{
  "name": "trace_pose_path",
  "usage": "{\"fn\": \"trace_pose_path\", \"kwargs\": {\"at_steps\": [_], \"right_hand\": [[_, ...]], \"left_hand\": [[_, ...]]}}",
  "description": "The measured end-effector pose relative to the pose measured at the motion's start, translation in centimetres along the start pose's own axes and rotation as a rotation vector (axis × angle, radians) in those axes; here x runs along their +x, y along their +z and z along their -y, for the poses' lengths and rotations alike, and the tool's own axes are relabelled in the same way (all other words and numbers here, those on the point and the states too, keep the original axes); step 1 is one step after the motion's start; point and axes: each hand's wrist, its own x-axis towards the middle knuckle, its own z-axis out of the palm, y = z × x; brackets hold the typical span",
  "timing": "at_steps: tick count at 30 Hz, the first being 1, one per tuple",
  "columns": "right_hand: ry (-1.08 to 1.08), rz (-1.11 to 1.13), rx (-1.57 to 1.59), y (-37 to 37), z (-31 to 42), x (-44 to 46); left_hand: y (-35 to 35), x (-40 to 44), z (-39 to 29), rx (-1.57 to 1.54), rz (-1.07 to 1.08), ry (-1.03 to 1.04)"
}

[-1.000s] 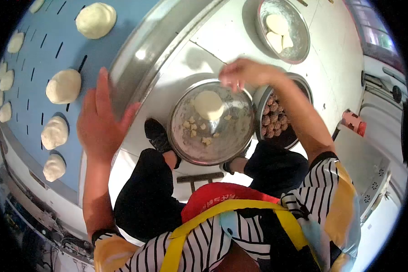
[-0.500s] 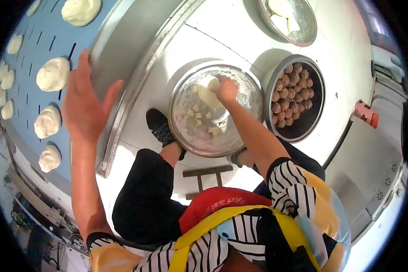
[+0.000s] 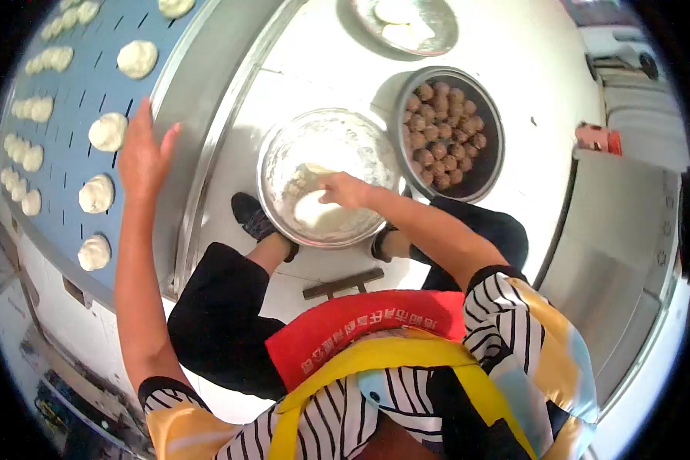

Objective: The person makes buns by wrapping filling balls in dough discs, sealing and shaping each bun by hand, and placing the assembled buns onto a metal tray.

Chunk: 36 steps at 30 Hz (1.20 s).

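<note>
My left hand (image 3: 143, 157) is held with fingers stretched out at the edge of the blue slotted belt, its fingertips beside a pale dough ball (image 3: 107, 133). My right hand (image 3: 346, 189) reaches into a wide metal bowl (image 3: 272, 201) dusted with flour. Its fingers are closed at the edge of a smooth, flattened piece of dough (image 3: 320, 212). Small dough scraps lie in the bowl, partly hidden by the hand and dough.
A dark-rimmed pan of brown filling balls (image 3: 446, 138) stands right of the bowl. Behind them is another metal bowl (image 3: 437, 38) with dough pieces. More dough balls (image 3: 96, 193) sit along the belt (image 3: 73, 165), which has a metal side rail (image 3: 207, 153).
My right hand has brought the flattened dough lower in the bowl, nearer to me. My left hand stays outstretched at the belt's edge. The whole view has shifted.
</note>
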Motion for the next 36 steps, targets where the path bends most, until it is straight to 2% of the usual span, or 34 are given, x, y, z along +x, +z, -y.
{"fn": "trace_pose_path", "kwargs": {"at_steps": [3, 4, 6, 8, 10, 11, 13, 14, 16, 17, 19, 22, 23, 24, 26, 29, 30, 33, 34, 36], "right_hand": [[-0.058, -0.063, 0.282, -4.5, 6.8, -5.3], [-0.141, -0.093, 0.430, -5.8, 8.4, -7.2], [-0.237, -0.207, 0.603, -8.2, 11.7, -12.0], [-0.265, -0.367, 0.569, -10.1, 14.3, -16.2], [-0.314, -0.617, 0.166, -11.4, 13.6, -17.5], [-0.340, -0.735, -0.032, -11.7, 13.1, -17.9], [-0.322, -0.785, -0.057, -12.7, 12.1, -19.6], [-0.361, -0.761, -0.081, -13.3, 11.2, -20.1], [-0.279, -0.662, 0.160, -14.9, 10.0, -21.9], [-0.232, -0.609, 0.284, -15.6, 8.9, -22.8], [-0.204, -0.744, 0.483, -17.5, 2.4, -21.1], [0.065, -0.900, 0.103, -17.5, -11.0, -17.4], [0.147, -0.850, 0.085, -16.5, -14.9, -16.9], [0.225, -0.800, 0.067, -15.7, -17.9, -16.5], [0.526, -0.668, -0.025, -13.5, -20.8, -15.7], [0.346, -0.661, -0.480, -8.5, -27.8, -13.1], [0.309, -0.705, -0.483, -7.8, -27.6, -12.6], [0.495, -0.842, -0.456, -8.5, -27.1, -12.0], [0.635, -0.815, -0.295, -9.1, -27.6, -11.8], [0.714, -0.775, -0.247, -9.7, -29.0, -11.2]], "left_hand": [[-2.9, -0.1, -4.1, -0.012, -0.244, -0.027], [-4.2, -0.5, -7.1, -0.225, -0.238, -0.167], [-1.6, -2.1, -9.7, -1.107, 0.030, -0.620], [-3.3, -4.2, -17.7, -2.501, 0.345, -0.837], [-2.7, -6.5, -23.6, -2.966, 0.379, -0.387], [-4.2, -6.2, -26.6, -2.859, 0.288, -0.459], [-3.5, -5.7, -29.0, -2.995, 0.345, -0.543], [-3.4, -5.6, -29.8, -2.839, 0.337, -0.662], [-2.8, -4.8, -30.8, -2.506, 0.323, -0.855], [-2.4, -4.8, -30.8, -2.521, 0.348, -0.846], [-1.5, -5.4, -29.7, -2.549, 0.390, -0.835], [1.5, -6.2, -27.8, -2.637, 0.378, -0.980], [2.6, -6.5, -27.4, -2.651, 0.371, -1.042], [3.5, -6.7, -27.0, -2.557, 0.294, -1.199], [5.3, -7.4, -26.3, -2.526, 0.341, -1.206], [7.1, -8.1, -25.7, -2.463, 0.420, -1.240], [7.6, -8.2, -25.6, -2.440, 0.453, -1.252], [8.6, -8.5, -25.7, -2.329, 0.496, -1.361], [8.9, -8.5, -25.8, -2.294, 0.494, -1.381], [9.4, -8.6, -26.0, -2.228, 0.495, -1.409]]}}
